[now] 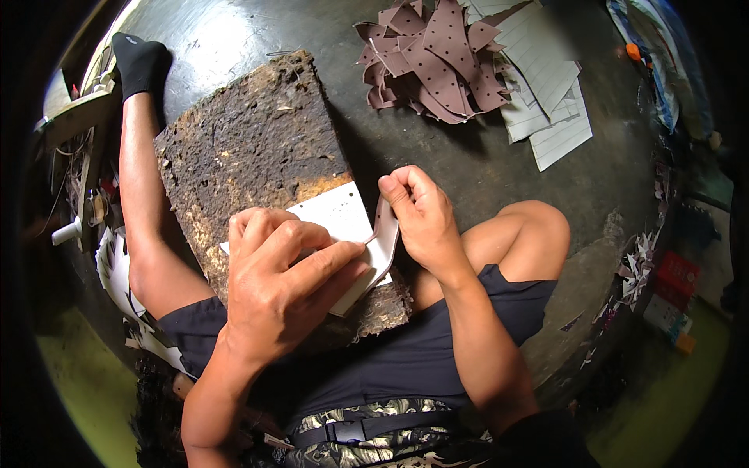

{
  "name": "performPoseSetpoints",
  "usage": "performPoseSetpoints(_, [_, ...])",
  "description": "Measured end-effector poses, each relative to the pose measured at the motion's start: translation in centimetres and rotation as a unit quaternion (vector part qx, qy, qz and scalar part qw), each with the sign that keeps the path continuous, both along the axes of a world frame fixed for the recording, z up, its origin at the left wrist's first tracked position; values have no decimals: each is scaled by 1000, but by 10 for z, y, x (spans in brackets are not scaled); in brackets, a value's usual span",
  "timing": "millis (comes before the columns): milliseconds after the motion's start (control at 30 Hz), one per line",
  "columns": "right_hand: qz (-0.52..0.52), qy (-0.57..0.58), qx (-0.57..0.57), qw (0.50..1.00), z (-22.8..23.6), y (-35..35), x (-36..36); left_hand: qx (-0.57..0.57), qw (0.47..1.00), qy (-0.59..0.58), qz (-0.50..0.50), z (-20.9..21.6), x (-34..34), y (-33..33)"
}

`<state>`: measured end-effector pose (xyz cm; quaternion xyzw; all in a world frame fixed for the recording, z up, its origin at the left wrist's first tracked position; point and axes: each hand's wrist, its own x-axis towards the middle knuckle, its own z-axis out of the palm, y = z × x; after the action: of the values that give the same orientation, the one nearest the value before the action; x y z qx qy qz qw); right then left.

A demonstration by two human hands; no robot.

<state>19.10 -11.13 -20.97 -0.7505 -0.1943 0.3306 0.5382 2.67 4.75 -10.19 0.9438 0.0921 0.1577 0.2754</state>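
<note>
A white sheet (335,210) with small dark holes lies on a rough, worn board (257,129) in front of me. Over its right side bends a pale, leather-like strip (381,248), partly hidden by my fingers. My left hand (285,269) is bent over the sheet, its forefinger pressed against the strip and its thumb tucked beneath. The upper end of the strip is pinched between thumb and curled fingers of my right hand (421,210), lifted off the board's right edge. Whether the strip is fastened to the sheet cannot be made out.
Beyond the board, a heap of brown pieces (437,62) with punched holes rests on the dark floor (499,179). Pale lined sheets (546,101) lie beside it. Scraps (640,261) line the right side, near a red object (677,277). My legs flank the board.
</note>
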Motion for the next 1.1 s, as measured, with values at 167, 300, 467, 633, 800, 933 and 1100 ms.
performPoseSetpoints(167, [-8, -24, -21, 999, 4, 0, 2, 6, 1000, -3, -1, 0, 0, 1])
performPoseSetpoints(300, [1, -38, -27, 999, -2, -1, 3, 11, 1000, 3, -8, 2, 0, 2])
performPoseSetpoints(467, [-118, 174, 31, 977, 2, -5, 8, 14, 1000, -5, 13, 0, 3, -7])
performPoseSetpoints(633, [-207, 389, 207, 873, 56, -23, -7, 8, 998, -16, 52, -4, 1, -21])
performPoseSetpoints(800, [-142, 213, 208, 944, 80, -3, -49, 10, 999, -8, 50, -4, -1, -23])
performPoseSetpoints(933, [-144, 184, 203, 951, 74, 5, -44, 2, 999, -17, 41, -4, -2, -19])
performPoseSetpoints(1100, [-113, 190, 203, 954, 71, 0, -33, -3, 1000, -10, 28, -4, -3, -15])
